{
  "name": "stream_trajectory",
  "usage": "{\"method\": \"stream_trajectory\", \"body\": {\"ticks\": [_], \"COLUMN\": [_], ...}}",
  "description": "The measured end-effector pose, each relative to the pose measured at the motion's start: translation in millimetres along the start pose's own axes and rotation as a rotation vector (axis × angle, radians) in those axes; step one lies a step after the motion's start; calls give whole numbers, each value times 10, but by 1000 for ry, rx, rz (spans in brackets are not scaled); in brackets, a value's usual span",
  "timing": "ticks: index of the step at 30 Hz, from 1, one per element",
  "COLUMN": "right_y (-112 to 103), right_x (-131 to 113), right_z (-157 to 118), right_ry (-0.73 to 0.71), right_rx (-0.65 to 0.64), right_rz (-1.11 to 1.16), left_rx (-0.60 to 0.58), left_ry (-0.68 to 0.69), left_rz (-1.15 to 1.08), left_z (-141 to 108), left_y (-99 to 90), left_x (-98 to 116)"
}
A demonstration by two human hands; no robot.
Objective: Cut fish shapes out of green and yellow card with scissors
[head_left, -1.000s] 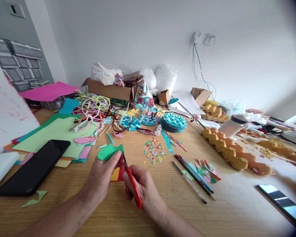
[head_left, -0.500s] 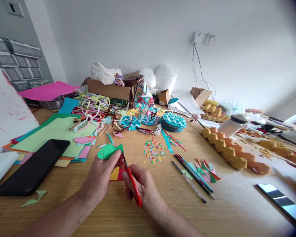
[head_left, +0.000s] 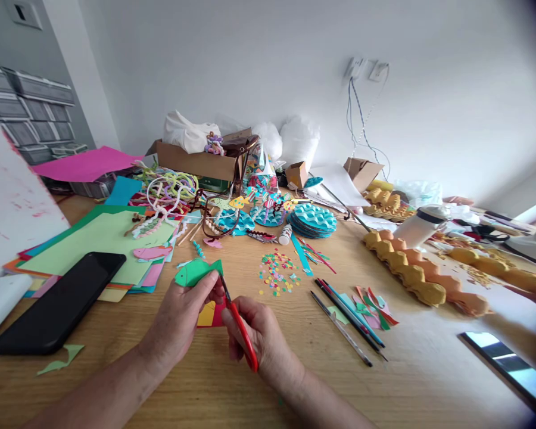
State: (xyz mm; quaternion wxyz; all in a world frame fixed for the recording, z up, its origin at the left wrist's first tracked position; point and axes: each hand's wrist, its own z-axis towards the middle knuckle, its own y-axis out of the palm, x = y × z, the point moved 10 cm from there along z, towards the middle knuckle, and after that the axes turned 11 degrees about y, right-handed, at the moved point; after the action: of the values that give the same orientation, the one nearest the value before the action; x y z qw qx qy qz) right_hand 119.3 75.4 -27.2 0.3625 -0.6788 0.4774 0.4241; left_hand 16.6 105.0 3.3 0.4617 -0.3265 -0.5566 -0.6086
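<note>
My left hand (head_left: 184,310) pinches a green paper fish (head_left: 192,273) by its tail end, thumb on top. The fish's rounded head points left. Red-handled scissors (head_left: 242,336) are in my right hand (head_left: 259,333), with fingers in the loops. Their blades meet the fish's tail right beside my left fingertips; how far apart the blades are is hard to see. Beneath my hands lies a red and yellow paper piece (head_left: 211,314), partly hidden. A pink paper fish (head_left: 152,252) rests on the stacked coloured paper (head_left: 87,244) to the left.
A black phone (head_left: 62,304) lies left, another phone (head_left: 509,369) far right. Pens and pencils (head_left: 348,319) sit right of my hands beside paper scraps (head_left: 375,308). Paper dots (head_left: 279,271) lie ahead, with blue scalloped discs (head_left: 312,220) behind. Egg-carton strips (head_left: 402,274) stand right.
My hands, the fish and the scissors hold nearly the same pose. A tiny green speck now shows on the table by my right forearm. The view has shifted slightly.
</note>
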Motion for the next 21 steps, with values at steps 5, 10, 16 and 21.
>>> {"method": "stream_trajectory", "body": {"ticks": [5, 10, 16, 21], "right_y": [-20, -28, -29, -31], "right_x": [-11, -16, -19, -26], "right_z": [3, 8, 5, 21], "right_ry": [-12, -35, -17, -24], "right_rx": [-2, -4, -11, -20], "right_rz": [-29, -51, -49, -47], "left_rx": [-42, -55, -48, -84], "left_ry": [-11, -24, -46, -44], "left_rz": [7, 5, -8, 3], "left_z": [13, 30, 45, 56], "left_y": [22, 34, 46, 53], "left_x": [22, 30, 34, 50]}}
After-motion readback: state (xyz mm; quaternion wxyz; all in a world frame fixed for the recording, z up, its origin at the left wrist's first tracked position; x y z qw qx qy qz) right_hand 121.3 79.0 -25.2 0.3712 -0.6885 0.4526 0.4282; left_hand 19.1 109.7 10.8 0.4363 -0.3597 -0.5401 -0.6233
